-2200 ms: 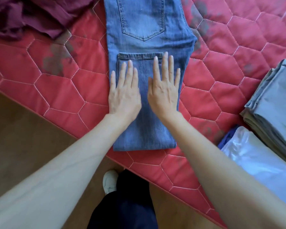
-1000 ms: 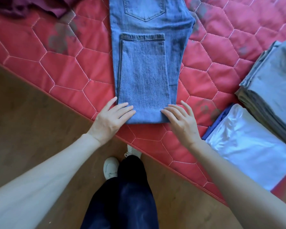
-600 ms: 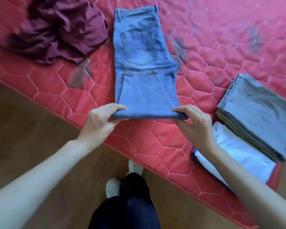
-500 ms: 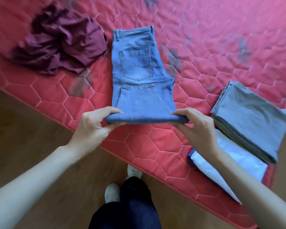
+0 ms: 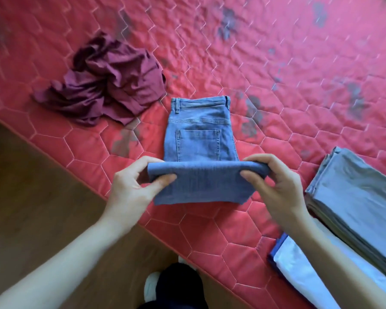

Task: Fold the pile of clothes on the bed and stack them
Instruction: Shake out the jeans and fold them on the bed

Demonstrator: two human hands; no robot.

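the left hand and right hand each pinch a corner of the jeans, lifting the folded leg end above the red bed, seemingly to double it toward the waistband; a crumpled maroon garment awaits, folded stacks lie right.

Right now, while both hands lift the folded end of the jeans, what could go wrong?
1. The left hand and right hand pinch only the corners of the jeans, so the middle may sag and the fold land crooked.
2. The jeans lie near the bed edge; a pull toward the person might slide them off.
3. The crumpled maroon garment lies close and could get caught under the waistband.
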